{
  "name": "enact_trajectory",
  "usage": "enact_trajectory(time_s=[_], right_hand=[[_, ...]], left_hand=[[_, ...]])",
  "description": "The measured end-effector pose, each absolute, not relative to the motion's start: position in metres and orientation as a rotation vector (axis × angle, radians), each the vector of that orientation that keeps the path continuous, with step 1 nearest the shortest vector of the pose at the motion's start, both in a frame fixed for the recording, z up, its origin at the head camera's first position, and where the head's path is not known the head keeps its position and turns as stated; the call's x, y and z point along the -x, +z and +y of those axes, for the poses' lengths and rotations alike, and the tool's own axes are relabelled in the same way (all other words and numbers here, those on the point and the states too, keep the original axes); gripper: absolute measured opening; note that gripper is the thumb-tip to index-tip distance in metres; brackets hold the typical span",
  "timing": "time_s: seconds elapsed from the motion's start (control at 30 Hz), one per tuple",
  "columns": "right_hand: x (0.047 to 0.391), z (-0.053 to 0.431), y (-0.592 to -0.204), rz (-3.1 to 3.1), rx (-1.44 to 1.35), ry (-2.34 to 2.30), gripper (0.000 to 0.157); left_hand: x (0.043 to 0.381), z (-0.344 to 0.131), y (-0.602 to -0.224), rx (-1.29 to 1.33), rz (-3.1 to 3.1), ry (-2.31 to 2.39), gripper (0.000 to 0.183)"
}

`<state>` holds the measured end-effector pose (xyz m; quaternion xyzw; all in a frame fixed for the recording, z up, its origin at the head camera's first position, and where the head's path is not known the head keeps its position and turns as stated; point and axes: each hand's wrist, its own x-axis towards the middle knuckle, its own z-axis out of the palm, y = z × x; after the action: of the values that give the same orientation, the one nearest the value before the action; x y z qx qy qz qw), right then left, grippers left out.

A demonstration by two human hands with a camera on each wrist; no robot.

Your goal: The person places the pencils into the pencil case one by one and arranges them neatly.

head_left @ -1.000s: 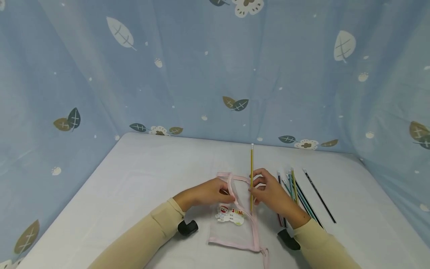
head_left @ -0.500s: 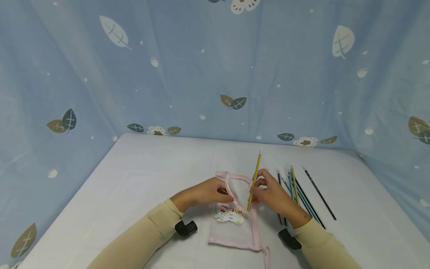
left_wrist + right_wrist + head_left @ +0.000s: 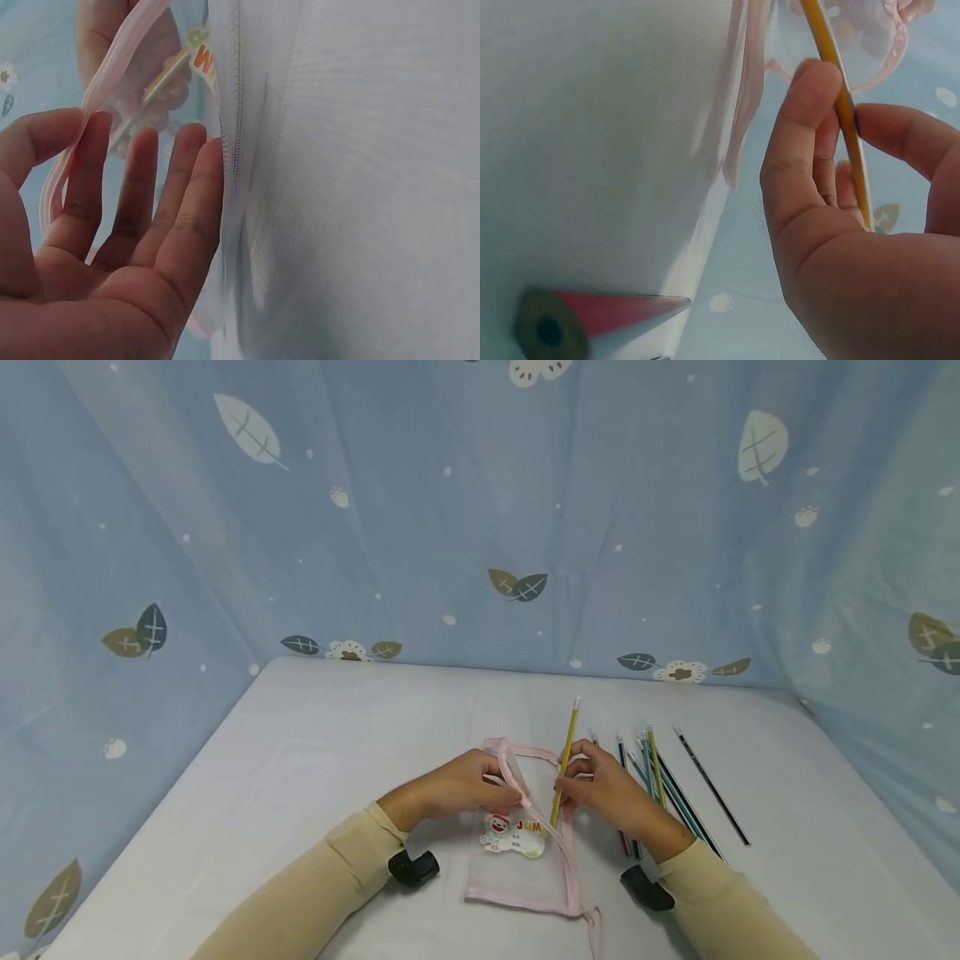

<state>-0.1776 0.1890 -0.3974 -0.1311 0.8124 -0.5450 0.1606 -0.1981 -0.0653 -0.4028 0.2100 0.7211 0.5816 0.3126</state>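
Observation:
My left hand (image 3: 465, 791) pinches the pink edge of a see-through mesh zip pouch (image 3: 517, 881) between thumb and forefinger, lifting that side so its mouth gapes. A cartoon print with coloured letters marks the pouch's front. In the left wrist view the zipper teeth (image 3: 238, 112) run beside the other fingers. My right hand (image 3: 603, 789) holds a yellow pencil (image 3: 572, 727) in its fingers, eraser end up and leaning slightly right. The pencil's lower end is at the pouch's mouth. In the right wrist view the thumb and fingers close on the yellow pencil (image 3: 825, 37).
Several more pencils (image 3: 682, 802) lie in a loose bunch on the white table, right of the pouch and partly behind my right forearm. One black pencil (image 3: 712, 787) lies apart, farther right. A blue patterned curtain (image 3: 420, 527) hangs behind the table.
The yellow pencil has gone from upright to a rightward lean, its top now lower. The left hand keeps its grip on the pouch's edge, with little movement.

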Motion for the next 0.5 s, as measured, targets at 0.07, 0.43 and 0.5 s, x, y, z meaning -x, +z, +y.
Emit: enact_trajectory(time_s=[0.07, 0.43, 0.5], right_hand=[[0.1794, 0.1886, -0.3978, 2.295, 0.351, -1.566, 0.047], [0.1813, 0.1860, -0.4029, 2.241, 0.229, -1.572, 0.118], [0.1815, 0.1862, -0.4039, 2.234, 0.236, -1.583, 0.118]], left_hand=[[0.1983, -0.0662, -0.4016, -0.533, 1.865, 1.555, 0.024], [0.1998, -0.0663, -0.4071, -0.532, 1.732, 1.613, 0.027], [0.1999, -0.0656, -0.4086, -0.528, 1.719, 1.620, 0.028]])
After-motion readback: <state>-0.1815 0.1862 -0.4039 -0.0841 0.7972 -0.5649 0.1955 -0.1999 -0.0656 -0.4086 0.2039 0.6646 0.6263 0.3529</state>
